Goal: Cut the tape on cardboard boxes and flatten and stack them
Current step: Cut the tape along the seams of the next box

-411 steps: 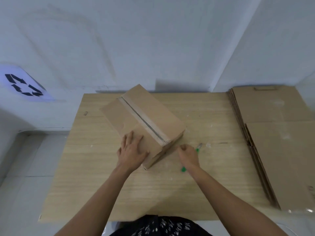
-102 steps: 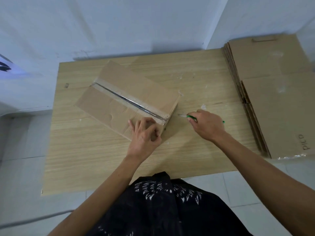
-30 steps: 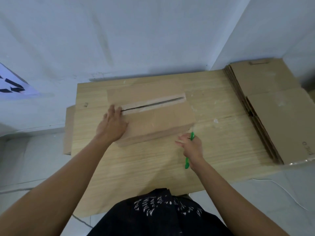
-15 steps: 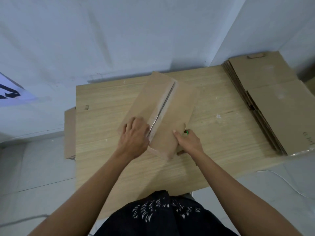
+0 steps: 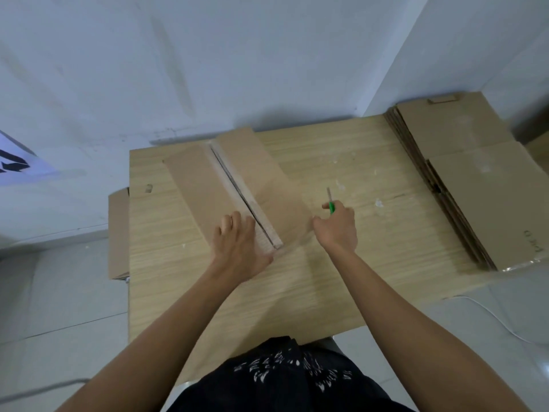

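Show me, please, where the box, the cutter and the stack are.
box (image 5: 205, 191), head view, left top flap.
cutter (image 5: 331, 207), head view, green handle.
stack (image 5: 490, 203), head view, top sheet.

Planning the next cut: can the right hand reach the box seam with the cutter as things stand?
Probably yes. The right hand holds the cutter just right of the box, and the seam lies bare on top. The left hand presses beside its near end, which may crowd that end.

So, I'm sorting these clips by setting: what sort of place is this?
Probably a box-recycling work corner: a wooden table against white walls, a stack of flattened boxes on the right, and what looks like a recycling sign at left.
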A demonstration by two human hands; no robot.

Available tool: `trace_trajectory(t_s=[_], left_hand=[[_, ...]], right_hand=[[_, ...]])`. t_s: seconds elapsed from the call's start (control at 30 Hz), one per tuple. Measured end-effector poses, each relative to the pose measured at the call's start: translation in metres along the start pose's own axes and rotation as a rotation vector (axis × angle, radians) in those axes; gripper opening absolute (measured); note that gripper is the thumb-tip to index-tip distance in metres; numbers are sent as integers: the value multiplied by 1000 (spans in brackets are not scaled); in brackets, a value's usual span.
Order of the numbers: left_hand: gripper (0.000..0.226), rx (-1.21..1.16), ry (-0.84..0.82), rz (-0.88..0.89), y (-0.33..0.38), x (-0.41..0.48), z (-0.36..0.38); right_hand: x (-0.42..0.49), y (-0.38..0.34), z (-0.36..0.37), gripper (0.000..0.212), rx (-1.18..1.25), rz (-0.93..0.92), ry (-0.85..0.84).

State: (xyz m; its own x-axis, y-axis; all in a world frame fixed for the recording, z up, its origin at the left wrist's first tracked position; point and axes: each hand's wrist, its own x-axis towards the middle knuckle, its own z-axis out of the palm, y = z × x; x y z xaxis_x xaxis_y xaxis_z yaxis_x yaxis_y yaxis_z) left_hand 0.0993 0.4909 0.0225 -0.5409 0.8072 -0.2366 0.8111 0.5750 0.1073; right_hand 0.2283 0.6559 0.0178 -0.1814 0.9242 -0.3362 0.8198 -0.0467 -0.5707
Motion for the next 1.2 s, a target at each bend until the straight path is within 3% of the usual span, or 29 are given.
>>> trace_trajectory(t_s=[0.07,0.2,0.33,0.37,0.5,0.57,0.67,0.77,0.97,1.03,1.13,1.2], left_hand=[[89,-40,-19,71,-8,6,6],[104,-39,-88,39,-4,2,17],[102,2,-93,-42,39,-8,12],[96,16,-74,-44,49,-9,12],[68,-141,105,-30,71,7,5],[65,-180,143,-6,77,27,-2],[80,-201,1,11,98,61,-15],[106,-33,-220,37,121,84,-21],[66,141,-275,162,143,95,-41],[70,157,-317,157,142,101,-38],[96,161,-383,94,137,109,-26],[78,137,-394,75,136,110,-22]], right_hand=[[-3,16,3,38,80,153,-56],[-1,24,9,27,345,143,-160],[9,31,7,56,531,98,-253],[12,36,7,55,572,122,-248],[11,53,-11,12,577,223,-197],[8,67,-20,10,587,265,-214],[-4,86,-29,24,581,294,-322],[-17,103,-29,37,492,221,-375],[-29,103,-26,33,364,118,-507],[-32,95,-26,33,369,71,-515],[-35,85,-29,37,369,22,-506],[-35,83,-28,38,366,8,-514]])
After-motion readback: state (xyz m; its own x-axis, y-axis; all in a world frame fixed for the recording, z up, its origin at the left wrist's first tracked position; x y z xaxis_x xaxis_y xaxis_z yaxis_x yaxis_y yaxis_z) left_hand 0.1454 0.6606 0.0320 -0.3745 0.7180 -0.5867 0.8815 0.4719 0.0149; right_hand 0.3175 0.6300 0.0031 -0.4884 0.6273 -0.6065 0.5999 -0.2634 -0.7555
